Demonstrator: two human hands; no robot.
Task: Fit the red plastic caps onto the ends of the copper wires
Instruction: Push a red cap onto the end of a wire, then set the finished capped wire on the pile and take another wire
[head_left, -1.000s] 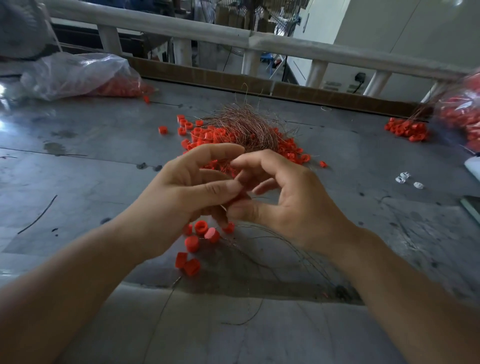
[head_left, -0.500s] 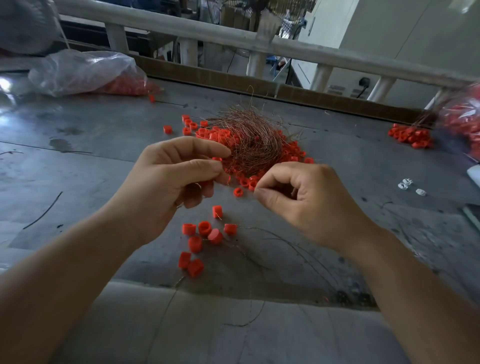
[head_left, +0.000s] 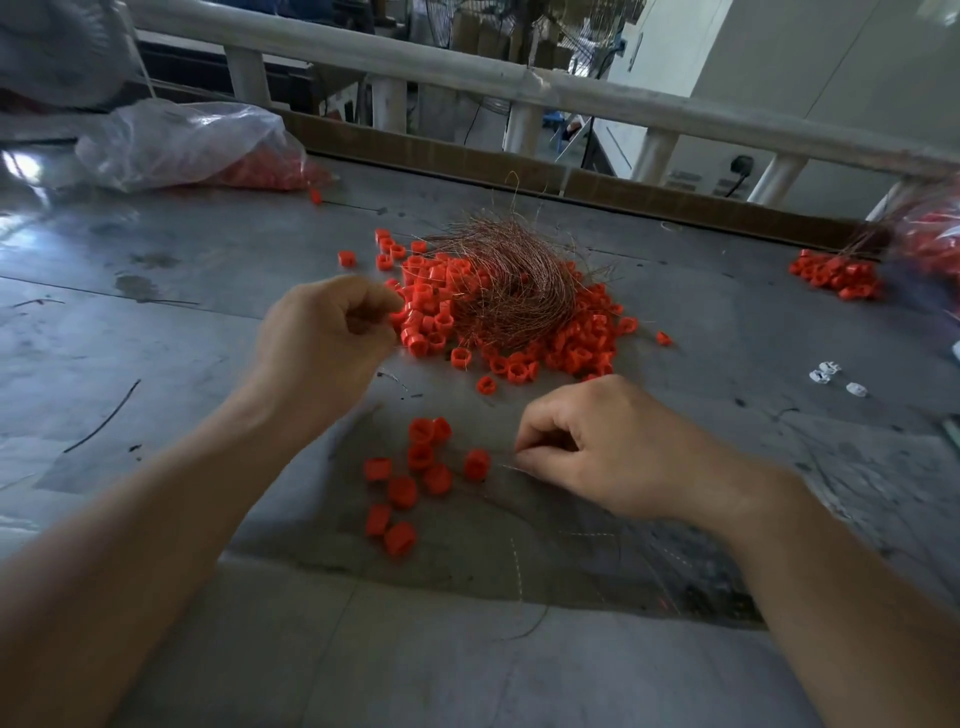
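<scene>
– Table first: what does it look like?
– Grey, scuffed sheet filling most of the frame, with a pale railing beyond its far edge. In the upper left lies a clear plastic bag with red pieces inside.
– And the wires?
– A tangled copper wire bundle sits at centre, on a spread pile of red caps. A smaller heap of caps lies at the right edge.
– The hands?
– The left hand is at the pile's left edge, its fingers curled in and thumb against forefinger just beside a cap. Whether they pinch anything I cannot tell. The right hand is lower in the frame, below the pile, fingers curled, thumb and forefinger pinching a thin wire strand.
– Anything close to it?
– A loose cluster of caps lies on the table left of the right hand, and the nearest cap is just beside the fingertips. A few white bits lie at mid right.
</scene>
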